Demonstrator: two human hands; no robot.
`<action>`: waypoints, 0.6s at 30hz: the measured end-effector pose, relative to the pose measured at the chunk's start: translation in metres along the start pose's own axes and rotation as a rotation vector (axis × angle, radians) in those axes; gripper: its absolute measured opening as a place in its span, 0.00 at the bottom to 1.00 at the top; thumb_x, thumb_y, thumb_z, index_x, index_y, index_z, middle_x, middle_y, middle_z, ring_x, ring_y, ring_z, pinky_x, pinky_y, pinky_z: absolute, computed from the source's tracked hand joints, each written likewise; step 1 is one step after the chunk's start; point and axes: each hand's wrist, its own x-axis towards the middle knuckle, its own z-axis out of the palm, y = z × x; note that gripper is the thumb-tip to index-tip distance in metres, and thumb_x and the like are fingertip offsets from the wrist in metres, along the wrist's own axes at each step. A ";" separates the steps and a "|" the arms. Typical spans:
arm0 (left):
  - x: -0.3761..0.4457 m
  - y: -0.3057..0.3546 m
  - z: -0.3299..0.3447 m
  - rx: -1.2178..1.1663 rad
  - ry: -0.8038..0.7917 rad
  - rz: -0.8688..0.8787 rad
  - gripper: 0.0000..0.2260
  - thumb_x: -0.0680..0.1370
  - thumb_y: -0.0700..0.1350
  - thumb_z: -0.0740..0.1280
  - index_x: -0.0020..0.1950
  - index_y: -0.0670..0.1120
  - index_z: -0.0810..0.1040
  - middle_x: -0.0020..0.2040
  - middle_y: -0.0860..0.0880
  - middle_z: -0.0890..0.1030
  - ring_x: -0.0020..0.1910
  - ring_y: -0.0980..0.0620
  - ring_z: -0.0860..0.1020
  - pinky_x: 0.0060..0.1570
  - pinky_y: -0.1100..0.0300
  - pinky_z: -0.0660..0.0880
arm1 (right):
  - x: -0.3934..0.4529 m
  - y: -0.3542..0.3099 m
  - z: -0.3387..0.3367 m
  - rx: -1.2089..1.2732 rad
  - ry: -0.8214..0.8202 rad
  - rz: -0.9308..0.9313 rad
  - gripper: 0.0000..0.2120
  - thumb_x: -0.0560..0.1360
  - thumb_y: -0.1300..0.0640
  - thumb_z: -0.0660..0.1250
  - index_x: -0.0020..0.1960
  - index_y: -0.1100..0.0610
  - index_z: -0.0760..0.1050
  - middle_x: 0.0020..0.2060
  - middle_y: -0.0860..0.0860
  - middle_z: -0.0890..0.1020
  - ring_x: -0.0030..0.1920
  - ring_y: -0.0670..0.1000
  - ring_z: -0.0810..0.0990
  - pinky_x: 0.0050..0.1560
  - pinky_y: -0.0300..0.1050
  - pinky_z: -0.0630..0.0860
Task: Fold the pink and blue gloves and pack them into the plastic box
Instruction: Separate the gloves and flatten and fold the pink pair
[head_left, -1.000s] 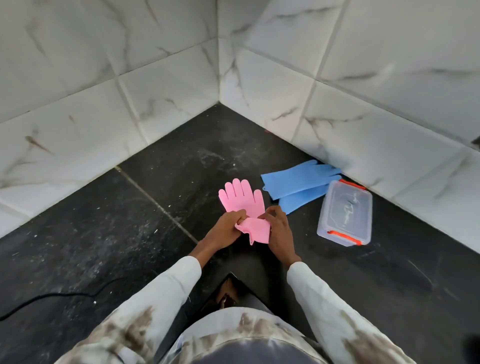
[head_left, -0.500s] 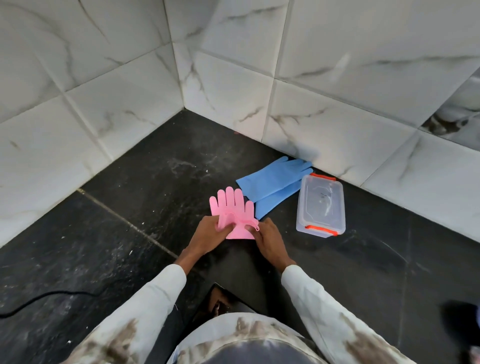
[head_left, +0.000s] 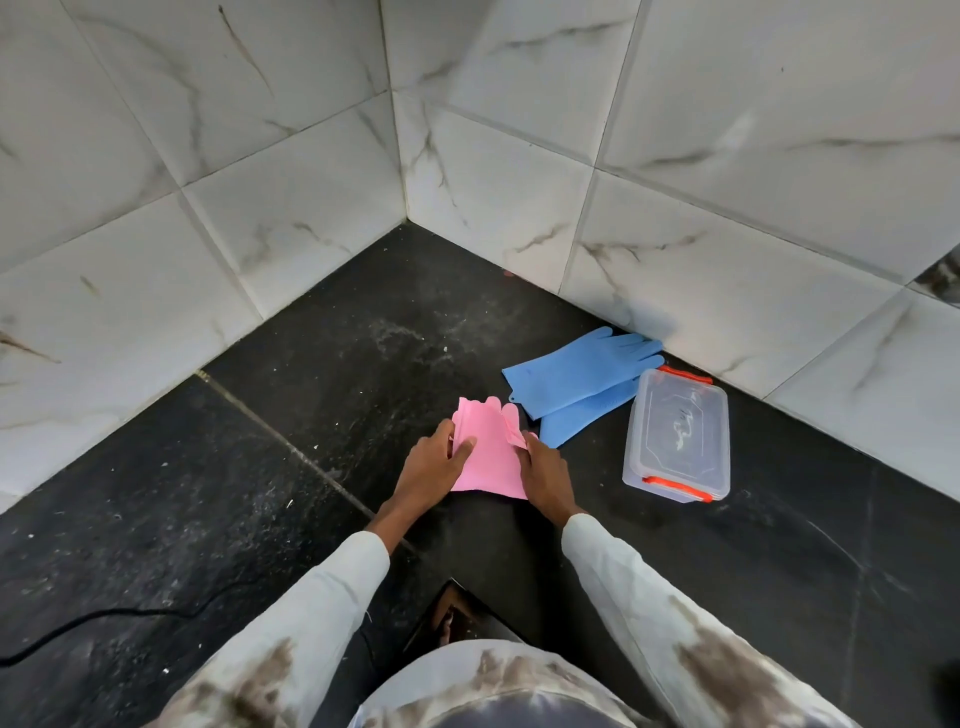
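The left hand lies on the left edge of the pink glove, its thumb laid over the top of the material and its fingers curled round the edge, so it holds the glove there. The right hand sits at the glove's right edge, its fingertips pinching a small raised flap of pink material near the upper right corner. The glove is doubled into a rough rectangle on the dark floor, with its scalloped finger ends showing along the far edge and a straight edge toward the person. Just beyond and to the right lie the blue gloves, one across the other, their fingers pointing at the foot of the marble-tiled wall; the nearer blue cuff is close to the right hand. Right of them stands the plastic box, clear, with its lid on and orange clips at both ends, one corner touching or overlapping the blue gloves. A black cable trails across the floor at the lower left. Pale, stained sleeves cover both forearms.
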 end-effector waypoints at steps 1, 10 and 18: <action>0.002 0.001 -0.001 0.012 -0.011 -0.001 0.27 0.87 0.59 0.61 0.82 0.45 0.65 0.68 0.45 0.82 0.60 0.46 0.85 0.63 0.49 0.84 | 0.002 -0.002 -0.001 0.026 0.005 0.014 0.24 0.89 0.48 0.52 0.83 0.53 0.65 0.79 0.53 0.72 0.78 0.58 0.74 0.80 0.57 0.69; 0.012 0.010 0.001 0.073 -0.001 -0.071 0.23 0.89 0.54 0.58 0.82 0.44 0.64 0.67 0.46 0.82 0.59 0.48 0.85 0.63 0.50 0.84 | 0.017 -0.017 -0.004 0.110 0.067 0.164 0.27 0.88 0.42 0.50 0.77 0.57 0.71 0.74 0.55 0.77 0.72 0.58 0.78 0.77 0.56 0.72; 0.014 0.008 0.005 0.087 0.059 -0.124 0.18 0.89 0.53 0.59 0.74 0.43 0.71 0.64 0.44 0.84 0.58 0.46 0.86 0.62 0.47 0.84 | 0.018 -0.025 -0.006 0.185 0.021 0.221 0.28 0.87 0.39 0.53 0.77 0.58 0.66 0.75 0.55 0.75 0.71 0.58 0.79 0.75 0.56 0.75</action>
